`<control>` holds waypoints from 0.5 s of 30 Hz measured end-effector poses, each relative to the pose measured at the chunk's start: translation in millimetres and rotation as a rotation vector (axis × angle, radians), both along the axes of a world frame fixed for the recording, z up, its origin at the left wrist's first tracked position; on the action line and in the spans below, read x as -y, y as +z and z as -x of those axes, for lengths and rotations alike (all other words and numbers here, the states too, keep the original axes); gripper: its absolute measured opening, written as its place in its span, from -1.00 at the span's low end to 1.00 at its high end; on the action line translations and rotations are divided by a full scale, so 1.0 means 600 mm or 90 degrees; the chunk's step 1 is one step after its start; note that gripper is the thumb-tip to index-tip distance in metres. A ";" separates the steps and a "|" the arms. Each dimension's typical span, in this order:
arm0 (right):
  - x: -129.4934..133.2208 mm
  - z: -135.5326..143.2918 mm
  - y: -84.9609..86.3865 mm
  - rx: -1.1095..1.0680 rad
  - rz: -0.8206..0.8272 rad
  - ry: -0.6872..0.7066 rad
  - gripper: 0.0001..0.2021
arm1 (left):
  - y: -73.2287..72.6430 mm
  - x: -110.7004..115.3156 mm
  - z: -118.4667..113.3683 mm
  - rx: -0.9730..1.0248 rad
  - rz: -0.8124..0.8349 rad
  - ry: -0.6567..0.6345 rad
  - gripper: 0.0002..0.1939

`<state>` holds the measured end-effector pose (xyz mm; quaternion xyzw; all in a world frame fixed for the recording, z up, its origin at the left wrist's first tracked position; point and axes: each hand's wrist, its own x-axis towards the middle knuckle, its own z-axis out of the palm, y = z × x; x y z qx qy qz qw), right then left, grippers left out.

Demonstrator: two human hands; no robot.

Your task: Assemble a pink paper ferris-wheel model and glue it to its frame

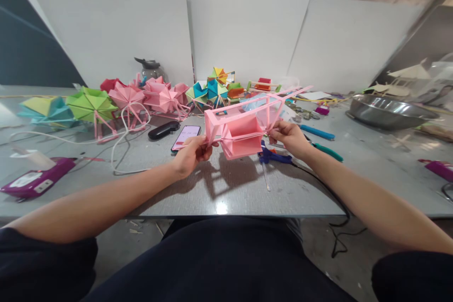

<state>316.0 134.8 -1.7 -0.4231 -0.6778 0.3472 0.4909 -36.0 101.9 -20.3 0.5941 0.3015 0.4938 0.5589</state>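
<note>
A pink paper water-wheel model (242, 137), a pleated wheel set in a frame of thin pink strips, is held above the table between my two hands. My left hand (193, 155) pinches the left side of the frame near the wheel's axle. On the opposite side, the fingers of my right hand (288, 138) are closed on the frame by the other axle end. Below and behind my right hand lies a blue glue gun (276, 156) with a black cord. A phone (186, 137) with a lit screen rests just behind my left hand.
Finished paper wheels in green (90, 104), pink and blue line the back left. A black case (163, 130), a white cable and a purple power strip (37, 181) lie left. Teal-handled pliers (327, 152), a blue tool (317, 132) and a steel bowl (389, 112) are right.
</note>
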 end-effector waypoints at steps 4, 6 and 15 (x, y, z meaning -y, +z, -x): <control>0.001 0.000 0.001 0.001 -0.007 0.009 -0.55 | 0.000 0.000 0.001 0.006 0.008 -0.006 -0.59; 0.002 0.000 0.003 0.003 -0.009 0.016 -0.56 | 0.001 0.000 0.001 0.008 0.011 -0.006 -0.58; 0.007 -0.001 0.007 0.033 -0.034 0.003 -0.61 | 0.004 0.002 0.000 0.005 0.009 -0.003 -0.59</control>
